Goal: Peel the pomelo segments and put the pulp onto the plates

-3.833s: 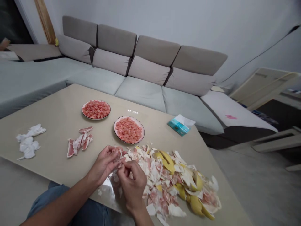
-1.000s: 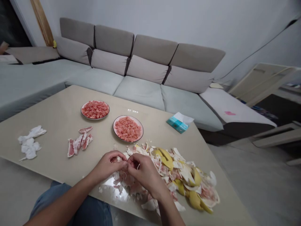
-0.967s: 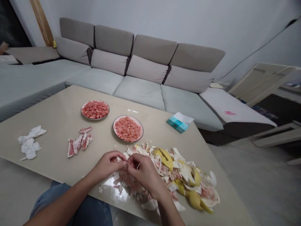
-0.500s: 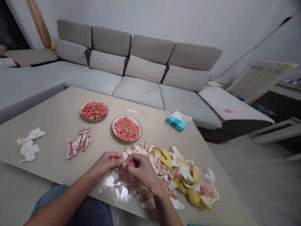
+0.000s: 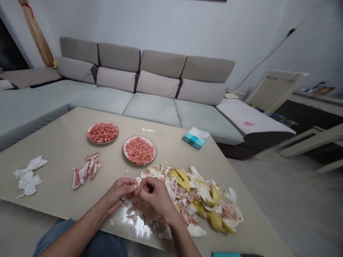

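My left hand (image 5: pixel 120 191) and my right hand (image 5: pixel 155 194) meet over the near edge of the beige table (image 5: pixel 61 142), fingers curled and pinching a small pink pomelo piece (image 5: pixel 138 190) between them. They hover above a heap of yellow and white pomelo peel (image 5: pixel 198 201) and pink membrane scraps. Two plates of peeled pink flesh stand farther back, the near plate (image 5: pixel 139 150) and the far plate (image 5: pixel 102 132). Several unpeeled pomelo segments (image 5: pixel 86 169) lie to the left of my hands.
Crumpled white tissues (image 5: pixel 28 175) lie at the table's left. A teal tissue pack (image 5: pixel 194 139) sits near the far right edge. A grey sofa (image 5: pixel 150 92) wraps round behind the table. A teal object (image 5: pixel 226 254) shows at the bottom edge.
My hands stay together on the pomelo piece, the fingers shifting slightly. The head camera has tilted up and turned a little, so everything sits lower and further left in view.
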The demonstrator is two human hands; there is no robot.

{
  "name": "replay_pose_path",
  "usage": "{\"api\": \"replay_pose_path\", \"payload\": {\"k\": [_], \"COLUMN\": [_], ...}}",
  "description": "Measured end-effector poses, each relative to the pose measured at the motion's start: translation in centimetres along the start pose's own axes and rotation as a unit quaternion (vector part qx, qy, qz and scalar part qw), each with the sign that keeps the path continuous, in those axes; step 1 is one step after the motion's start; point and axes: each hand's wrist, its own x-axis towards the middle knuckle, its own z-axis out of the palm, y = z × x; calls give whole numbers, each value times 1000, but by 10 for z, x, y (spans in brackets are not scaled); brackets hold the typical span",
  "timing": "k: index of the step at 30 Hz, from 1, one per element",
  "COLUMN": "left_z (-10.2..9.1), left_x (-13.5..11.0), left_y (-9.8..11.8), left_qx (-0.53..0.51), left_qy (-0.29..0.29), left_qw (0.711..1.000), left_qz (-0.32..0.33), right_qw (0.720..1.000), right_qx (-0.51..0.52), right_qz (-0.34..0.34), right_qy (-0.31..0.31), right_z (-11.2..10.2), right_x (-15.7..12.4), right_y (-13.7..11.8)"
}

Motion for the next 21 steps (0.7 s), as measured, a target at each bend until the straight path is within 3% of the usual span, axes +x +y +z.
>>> {"api": "replay_pose_path", "payload": {"k": [5,8,12,15,18,21], "left_z": [0,-3,-8,-11,-14,-17], "left_x": [2,23,76,110,122,115], "left_y": [5,22,55,74,83,83], "left_qx": [53,109,184,212,202,165], "left_qy": [62,115,190,219,240,258], "left_qw": [996,987,962,951,949,952], "left_qz": [21,33,69,52,38,26], "right_qw": [967,967,968,966,959,951], "right_qx": [-225,-228,-220,-227,-249,-269], "right_qz": [6,5,-2,4,14,25], "right_qy": [116,114,120,120,137,153], "right_z": [-5,-18,-33,-37,-37,-38], "right_x": [1,-4,-19,-29,-36,-40], "right_y": [14,21,27,32,37,37]}}
